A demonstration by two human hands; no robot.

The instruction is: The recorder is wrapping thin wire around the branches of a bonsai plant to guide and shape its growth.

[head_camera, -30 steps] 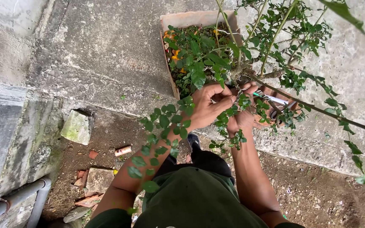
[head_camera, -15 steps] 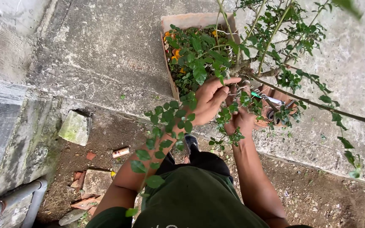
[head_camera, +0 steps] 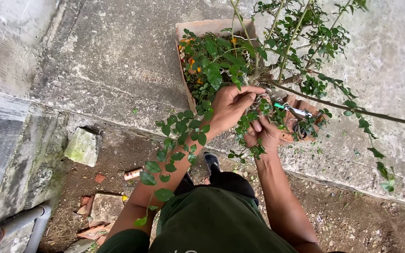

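Note:
A small leafy tree (head_camera: 221,61) grows in a rectangular terracotta pot (head_camera: 202,27) on a concrete ledge. My left hand (head_camera: 230,107) reaches over the foliage, and its fingertips pinch a wire-wrapped branch near the trunk base (head_camera: 266,93). Just below and to the right, my right hand (head_camera: 264,135) is curled shut around a leafy twig, thumb pressed against the leaves. A small tool with a green handle (head_camera: 290,109) lies just beyond my right hand at the pot's edge. A long thin branch (head_camera: 362,111) runs out to the right.
The concrete ledge (head_camera: 118,70) drops to bare dirt (head_camera: 343,220) where I stand. A stone block (head_camera: 83,146), broken brick pieces (head_camera: 94,220) and a small cylinder (head_camera: 132,174) lie on the dirt at left. A grey pipe (head_camera: 19,225) crosses the lower left corner.
My left hand has shifted up and right along the branch, its fingers now stretched toward the trunk base. My right hand has stayed curled just below it.

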